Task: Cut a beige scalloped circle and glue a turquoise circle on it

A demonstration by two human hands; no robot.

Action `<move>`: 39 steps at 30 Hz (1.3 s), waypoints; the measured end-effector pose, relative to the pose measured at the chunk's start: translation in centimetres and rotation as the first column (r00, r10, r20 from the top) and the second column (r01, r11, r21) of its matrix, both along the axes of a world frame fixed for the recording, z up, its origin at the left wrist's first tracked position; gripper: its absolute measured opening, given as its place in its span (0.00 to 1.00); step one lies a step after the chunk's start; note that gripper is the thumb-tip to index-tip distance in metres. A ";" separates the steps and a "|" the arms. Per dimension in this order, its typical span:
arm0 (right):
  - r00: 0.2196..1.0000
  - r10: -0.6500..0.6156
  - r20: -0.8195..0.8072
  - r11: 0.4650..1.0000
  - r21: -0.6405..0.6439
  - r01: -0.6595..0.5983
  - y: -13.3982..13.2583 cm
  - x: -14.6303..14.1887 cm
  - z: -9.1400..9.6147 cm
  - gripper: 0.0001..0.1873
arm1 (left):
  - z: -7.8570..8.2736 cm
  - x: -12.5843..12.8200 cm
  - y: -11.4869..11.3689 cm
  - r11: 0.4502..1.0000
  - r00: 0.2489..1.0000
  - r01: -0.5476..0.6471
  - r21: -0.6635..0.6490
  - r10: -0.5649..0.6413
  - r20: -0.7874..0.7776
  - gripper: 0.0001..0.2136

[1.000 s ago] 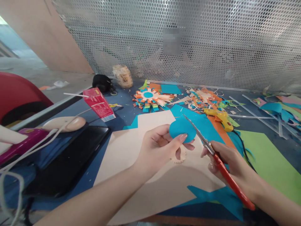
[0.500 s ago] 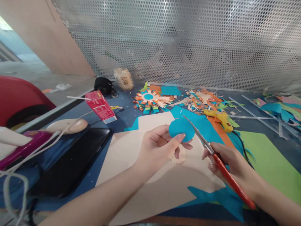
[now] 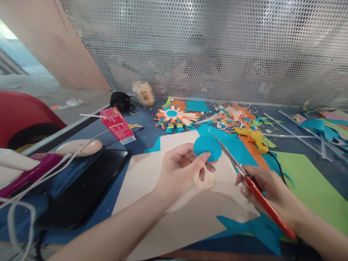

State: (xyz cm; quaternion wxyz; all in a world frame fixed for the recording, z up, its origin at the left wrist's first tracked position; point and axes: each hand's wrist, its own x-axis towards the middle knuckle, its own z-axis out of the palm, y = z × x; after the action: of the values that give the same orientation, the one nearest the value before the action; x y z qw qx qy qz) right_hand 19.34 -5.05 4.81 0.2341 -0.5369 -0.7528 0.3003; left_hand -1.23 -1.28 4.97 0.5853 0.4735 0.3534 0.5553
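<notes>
Between thumb and fingers, my left hand [image 3: 182, 168] pinches a round blue paper disc [image 3: 207, 146] above the work surface. My right hand [image 3: 265, 186] grips red-handled scissors [image 3: 255, 188]. Their blades look closed and point up and left, with the tips close to the disc's right edge; I cannot tell if they touch. Beneath my left fingers a small cream disc with a notched edge [image 3: 206, 181] lies on a large cream paper sheet [image 3: 152, 210]. Blue paper offcuts [image 3: 252, 228] lie below my right hand.
A yellow glue gun [image 3: 254, 137], layered paper flower [image 3: 171, 114] and paper scraps [image 3: 235, 114] lie behind the sheet. Green paper [image 3: 312, 185] and clear sticks [image 3: 299, 130] are rightward. Left are a phone [image 3: 84, 192], mouse [image 3: 80, 146] and red drink carton [image 3: 118, 125]. A perforated metal panel [image 3: 231, 47] stands behind.
My left hand and the blue disc have shifted slightly left, so the gap to the scissors looks a little wider. The scissors stay almost in place.
</notes>
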 end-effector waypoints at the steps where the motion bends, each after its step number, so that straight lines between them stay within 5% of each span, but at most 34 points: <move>1: 1.000 -0.003 -0.013 1.000 -0.018 0.002 0.0 0.0 0.0 0.16 | 0.0 0.0 0.0 1.000 1.000 0.003 0.002 -0.003 0.003 0.07; 18: 1.000 -0.008 0.004 0.998 -0.068 0.008 0.2 0.0 0.1 0.15 | -0.3 -0.4 0.6 0.991 0.989 -0.109 0.072 0.101 0.109 0.04; 31: 0.999 0.016 -0.036 0.998 -0.068 -0.018 0.3 -0.2 0.0 0.16 | -0.2 0.2 0.1 0.995 0.992 -0.097 0.037 0.100 -0.084 0.08; 39: 0.999 -0.017 0.040 0.998 0.059 0.014 0.3 -0.1 -0.3 0.17 | -0.3 0.1 0.3 0.994 0.995 -0.102 0.040 0.103 -0.020 0.09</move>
State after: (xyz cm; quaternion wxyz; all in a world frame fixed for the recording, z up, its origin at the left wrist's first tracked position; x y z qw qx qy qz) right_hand 19.25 -4.70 4.50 0.2367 -0.5417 -0.7617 0.2655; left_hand -1.12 -1.00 4.64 0.5428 0.4721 0.3726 0.5862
